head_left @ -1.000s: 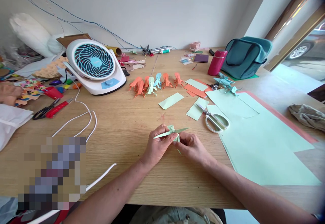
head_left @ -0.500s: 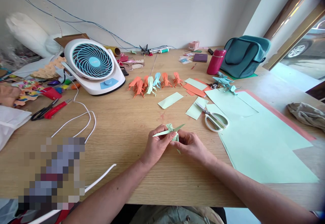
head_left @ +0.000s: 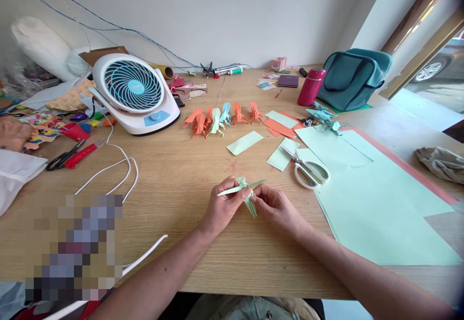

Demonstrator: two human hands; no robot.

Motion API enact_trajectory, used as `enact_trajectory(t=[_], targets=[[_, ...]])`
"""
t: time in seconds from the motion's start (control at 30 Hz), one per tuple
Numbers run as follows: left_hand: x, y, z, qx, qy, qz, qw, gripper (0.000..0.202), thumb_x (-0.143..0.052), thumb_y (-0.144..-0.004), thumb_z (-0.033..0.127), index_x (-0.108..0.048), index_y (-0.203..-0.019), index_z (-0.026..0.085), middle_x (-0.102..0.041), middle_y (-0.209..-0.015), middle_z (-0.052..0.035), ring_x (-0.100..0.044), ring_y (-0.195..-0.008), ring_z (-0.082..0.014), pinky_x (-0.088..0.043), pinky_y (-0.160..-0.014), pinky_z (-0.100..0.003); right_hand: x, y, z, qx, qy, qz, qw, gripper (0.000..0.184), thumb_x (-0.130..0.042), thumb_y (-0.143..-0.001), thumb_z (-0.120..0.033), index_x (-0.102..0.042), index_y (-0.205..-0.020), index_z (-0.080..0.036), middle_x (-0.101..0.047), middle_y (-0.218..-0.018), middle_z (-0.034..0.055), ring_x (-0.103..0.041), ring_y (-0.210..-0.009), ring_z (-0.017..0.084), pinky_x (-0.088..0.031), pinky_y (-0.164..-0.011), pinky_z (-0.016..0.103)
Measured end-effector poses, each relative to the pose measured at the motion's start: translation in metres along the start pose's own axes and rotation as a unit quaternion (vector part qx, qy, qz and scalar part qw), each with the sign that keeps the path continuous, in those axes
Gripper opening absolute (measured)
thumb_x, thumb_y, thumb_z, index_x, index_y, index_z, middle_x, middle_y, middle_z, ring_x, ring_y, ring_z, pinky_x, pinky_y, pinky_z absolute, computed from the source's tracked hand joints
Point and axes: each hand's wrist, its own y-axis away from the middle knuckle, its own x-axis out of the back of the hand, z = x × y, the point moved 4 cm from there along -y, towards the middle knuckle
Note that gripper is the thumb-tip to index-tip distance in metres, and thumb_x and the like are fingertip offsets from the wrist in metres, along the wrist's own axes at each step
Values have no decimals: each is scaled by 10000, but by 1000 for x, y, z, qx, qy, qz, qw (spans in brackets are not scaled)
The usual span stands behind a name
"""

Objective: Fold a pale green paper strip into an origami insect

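Observation:
A pale green folded paper figure (head_left: 250, 205), with narrow points sticking out to both sides and downward, is held just above the front of the wooden table. My left hand (head_left: 226, 201) pinches it near its middle, thumb on top. From the other side my right hand (head_left: 273, 205) grips it, thumb and fingertips closed at its right edge. Beyond the hands stands a row of finished folded figures: several orange ones (head_left: 198, 124), a pale green one (head_left: 216, 121) and a blue one (head_left: 225, 113). A green paper strip (head_left: 245, 142) lies between the row and my hands.
White-handled scissors (head_left: 311, 174) rest beside large green sheets (head_left: 384, 213) on the right. A fan (head_left: 136, 90), a white cord (head_left: 123, 153) and red-handled pliers (head_left: 81, 154) are on the left. A pink bottle (head_left: 311, 87) and teal bag (head_left: 353, 79) stand at the back right.
My right thumb has shifted up along the folded paper, so more of its lower points now show between my hands. The whole view has moved slightly.

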Motion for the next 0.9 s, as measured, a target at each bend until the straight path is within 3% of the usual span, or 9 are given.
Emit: enact_trajectory(t=[0.17, 0.47, 0.63, 0.9], targets=[[3, 1, 1, -26, -10, 5, 1000, 375, -690, -872, 344, -488, -606, 174, -409, -643, 39, -374, -626, -111, -324, -626, -256, -3, 2, -3, -6, 71, -46, 996, 231, -596, -907, -365, -571, -765, -184, -570, -700, -13, -472, -643, 129, -372, -608, 265], [5, 2, 8, -42, -2, 7, 999, 362, -696, -862, 309, -496, -595, 168, -390, -646, 43, -360, -620, -104, -317, -604, -246, 0, 3, -4, -18, 132, -48, 990, 211, -567, -896, -304, -555, -728, -177, -504, -656, -36, -407, -611, 105, -321, -572, 245], [9, 1, 7, -12, 25, 28, 999, 375, -723, -838, 339, -500, -592, 167, -392, -640, 42, -355, -615, -104, -320, -602, -246, 1, 3, -1, -35, 122, -60, 990, 214, -579, -889, -318, -558, -732, -174, -498, -654, -42, -400, -610, 103, -307, -571, 250], [16, -3, 1, 58, 106, 48, 992, 298, -740, -812, 404, -635, -705, 147, -504, -667, 25, -434, -670, -115, -370, -646, -233, 1, 3, 1, -38, 125, -65, 989, 209, -587, -880, -337, -567, -747, -177, -506, -669, -37, -417, -624, 112, -319, -580, 256]])
